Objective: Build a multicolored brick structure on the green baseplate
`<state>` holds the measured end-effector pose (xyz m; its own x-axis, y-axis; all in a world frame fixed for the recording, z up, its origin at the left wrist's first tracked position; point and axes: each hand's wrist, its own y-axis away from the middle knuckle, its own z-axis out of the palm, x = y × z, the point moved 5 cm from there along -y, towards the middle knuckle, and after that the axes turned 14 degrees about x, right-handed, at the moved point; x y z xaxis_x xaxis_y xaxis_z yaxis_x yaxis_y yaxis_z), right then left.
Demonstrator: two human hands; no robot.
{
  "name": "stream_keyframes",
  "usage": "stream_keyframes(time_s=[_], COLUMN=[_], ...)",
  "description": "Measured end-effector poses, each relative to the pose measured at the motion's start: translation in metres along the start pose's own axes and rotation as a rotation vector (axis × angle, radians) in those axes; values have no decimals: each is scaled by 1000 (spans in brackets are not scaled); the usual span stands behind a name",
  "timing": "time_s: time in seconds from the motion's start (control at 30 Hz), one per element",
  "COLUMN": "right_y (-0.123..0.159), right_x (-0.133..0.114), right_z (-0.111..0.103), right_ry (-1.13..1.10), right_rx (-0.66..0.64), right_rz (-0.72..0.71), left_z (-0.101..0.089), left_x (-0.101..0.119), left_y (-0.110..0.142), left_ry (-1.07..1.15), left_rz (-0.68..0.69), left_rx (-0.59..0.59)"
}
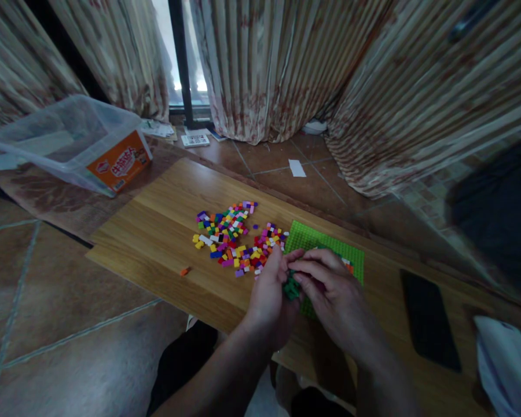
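Several dark green toy bricks (291, 288) lie in the cupped palm of my left hand (269, 295), whose fingers curl around them. My right hand (327, 284) reaches over from the right, its thumb and fingertips closed together at the green bricks. Beneath and behind both hands is a bright green studded baseplate (301, 233), partly covered by them. A few orange and white bricks (348, 265) show on its right part. Left of my hands a loose pile of small multicoloured bricks (238, 249) is spread over the wooden table (156, 220).
A clear plastic bin (69, 139) with an orange label stands at the far left. One orange brick (184, 271) lies apart near the table's front edge. To the right are a black flat phone-like slab (429, 318) and a whitish item (506, 359). Curtains (260, 69) hang behind.
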<state>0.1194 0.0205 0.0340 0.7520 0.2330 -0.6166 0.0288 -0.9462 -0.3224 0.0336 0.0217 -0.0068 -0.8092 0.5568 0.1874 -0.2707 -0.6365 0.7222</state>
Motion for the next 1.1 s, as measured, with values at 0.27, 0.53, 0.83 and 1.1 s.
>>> stream_keyframes(time_s=[0.27, 0.53, 0.83, 1.1], right_y=[-1, 2, 2, 2], right_x=[12, 52, 72, 75], right_z=[-11, -38, -27, -23], right_ry=[-81, 11, 65, 42], right_rx=[111, 316, 311, 376], right_rz=[73, 151, 170, 146], left_z=[-5, -12, -12, -12], left_x=[3, 14, 13, 13], left_y=[-3, -6, -5, -6], left_ry=[14, 23, 12, 9], left_rz=[23, 143, 135, 134], left_rx=[88, 189, 175, 177])
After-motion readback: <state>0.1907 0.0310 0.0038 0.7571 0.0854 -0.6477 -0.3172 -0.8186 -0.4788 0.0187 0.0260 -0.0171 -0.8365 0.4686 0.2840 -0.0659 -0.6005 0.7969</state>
